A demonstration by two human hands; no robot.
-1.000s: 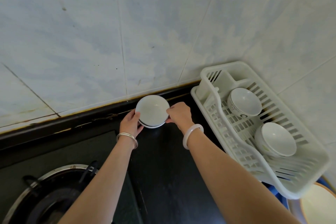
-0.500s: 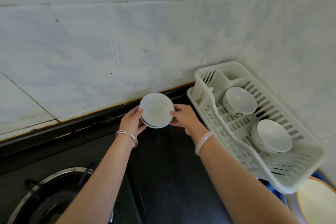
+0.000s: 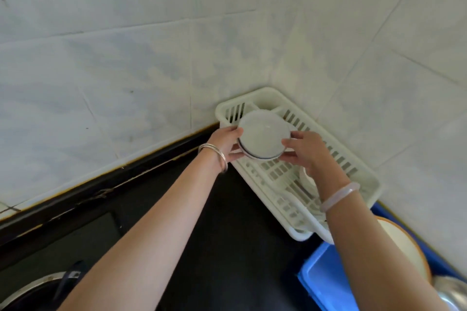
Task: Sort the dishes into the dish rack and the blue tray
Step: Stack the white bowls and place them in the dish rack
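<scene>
Both hands hold a small stack of white bowls (image 3: 262,135) above the far end of the white plastic dish rack (image 3: 364,174). My left hand (image 3: 225,144) grips the stack's left rim; my right hand (image 3: 305,151) grips its right rim. The rack stands in the corner against the tiled walls. One white bowl (image 3: 307,180) in the rack peeks out beside my right wrist; the rest of the rack's contents are hidden by the stack and my arm. The blue tray (image 3: 326,283) lies at the lower right, just in front of the rack.
A cream plate (image 3: 401,250) and a metal bowl (image 3: 454,290) sit at the lower right by the blue tray. A gas burner (image 3: 32,288) is at the lower left on the black countertop (image 3: 227,247). Tiled walls close in behind and to the right.
The bowl stack has been lifted off the counter by the wall and carried right, now over the dish rack. Both hands moved with it.
</scene>
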